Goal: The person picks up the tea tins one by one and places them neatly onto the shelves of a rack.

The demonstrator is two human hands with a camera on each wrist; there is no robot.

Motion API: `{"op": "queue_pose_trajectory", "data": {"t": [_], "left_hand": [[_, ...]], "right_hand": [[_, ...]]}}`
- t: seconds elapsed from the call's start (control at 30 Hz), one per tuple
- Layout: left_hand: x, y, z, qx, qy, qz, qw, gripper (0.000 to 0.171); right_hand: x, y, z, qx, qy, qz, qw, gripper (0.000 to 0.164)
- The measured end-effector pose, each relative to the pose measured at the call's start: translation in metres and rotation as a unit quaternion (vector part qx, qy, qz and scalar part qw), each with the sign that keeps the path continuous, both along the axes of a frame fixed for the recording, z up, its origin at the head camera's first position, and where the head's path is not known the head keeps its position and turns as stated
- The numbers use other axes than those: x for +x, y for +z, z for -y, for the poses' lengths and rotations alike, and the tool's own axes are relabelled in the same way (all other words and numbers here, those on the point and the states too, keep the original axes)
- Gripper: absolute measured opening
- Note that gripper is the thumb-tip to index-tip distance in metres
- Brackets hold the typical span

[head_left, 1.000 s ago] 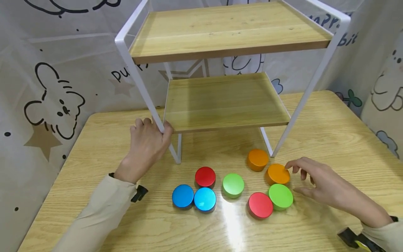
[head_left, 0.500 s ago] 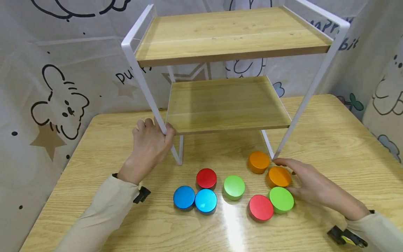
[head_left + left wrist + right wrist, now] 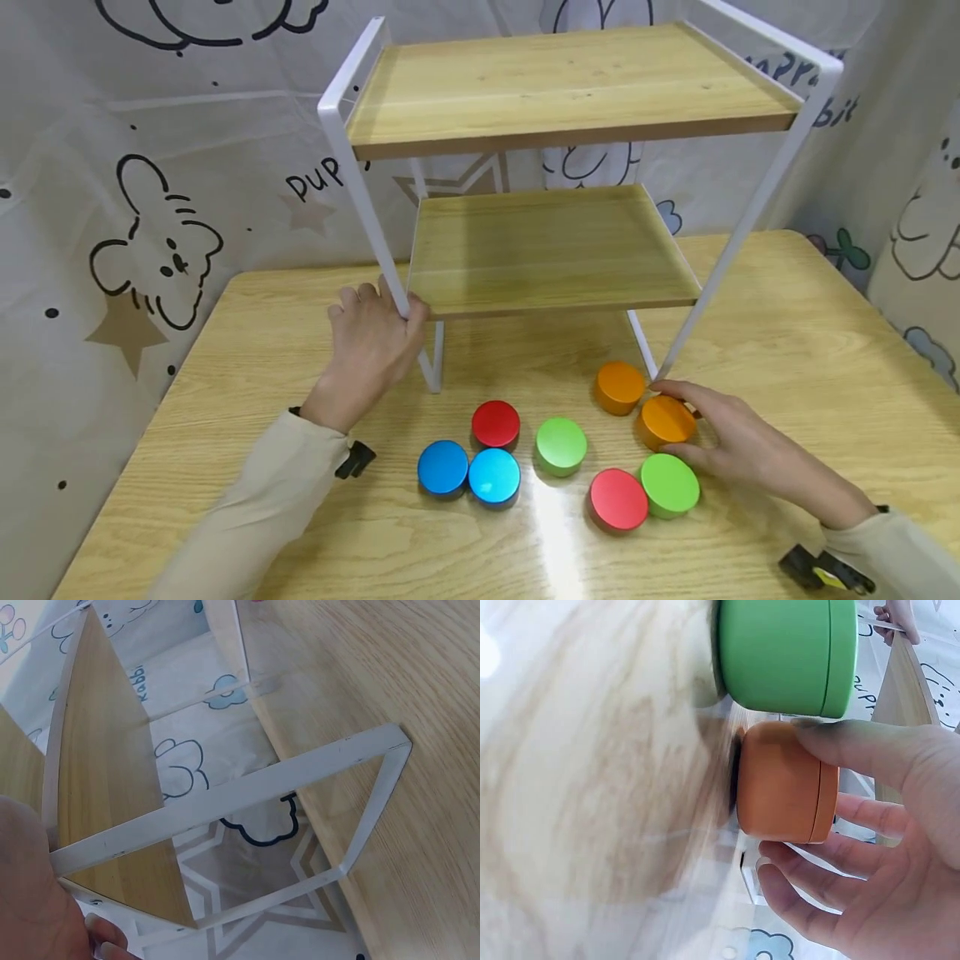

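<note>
My left hand grips the white front post of a two-tier shelf rack, at the left corner of its lower board. In the left wrist view, part of that hand shows at the post. My right hand holds an orange round tin between thumb and fingers. A lid seam shows on this tin in the right wrist view. Close to the thumb stands a green tin, touching a red tin. Another orange tin is just behind the held one, near the rack's right foot.
Further left on the wooden table are a green tin, a red tin and two blue tins. The rack's white legs stand behind them. A printed cloth hangs behind the table.
My right hand has moved left to the nearer orange tin and closed its thumb and fingers around it. The left hand keeps its grip on the rack. The head view has shifted slightly.
</note>
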State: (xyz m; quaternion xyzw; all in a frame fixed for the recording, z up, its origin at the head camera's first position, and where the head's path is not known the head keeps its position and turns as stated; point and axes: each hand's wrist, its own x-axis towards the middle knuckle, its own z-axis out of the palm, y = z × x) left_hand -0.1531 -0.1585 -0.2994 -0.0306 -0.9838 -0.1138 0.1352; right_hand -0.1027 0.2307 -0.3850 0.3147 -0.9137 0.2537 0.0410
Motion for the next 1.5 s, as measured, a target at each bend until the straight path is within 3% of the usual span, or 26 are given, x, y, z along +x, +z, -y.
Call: {"op": "queue_pose_trajectory", "data": {"t": [0.27, 0.43, 0.83, 1.17, 1.5], "left_hand": [[-0.007, -0.001, -0.011, -0.001, -0.009, -0.021, 0.9997, 0.038], [-0.006, -0.001, -0.009, -0.008, -0.001, -0.024, 0.9997, 0.039], [-0.005, 0.002, -0.012, -0.03, -0.022, -0.011, 0.9992, 0.037], [-0.004, 0.003, -0.013, -0.023, -0.02, -0.011, 0.9995, 0.038], [-0.004, 0.002, -0.014, -0.038, -0.019, -0.035, 0.9985, 0.038]], "right_hand": [[0.002, 0.005, 0.002, -0.012, -0.011, 0.003, 1.0, 0.063], [0.002, 0.017, 0.007, -0.02, -0.003, 0.003, 1.0, 0.058], [0.007, 0.044, 0.029, -0.021, 0.001, 0.012, 1.0, 0.054], [-0.004, 0.057, 0.045, -0.036, 0.038, -0.039, 0.998, 0.056], [-0.013, 0.073, 0.063, -0.033, 0.059, -0.046, 0.997, 0.055]]}}
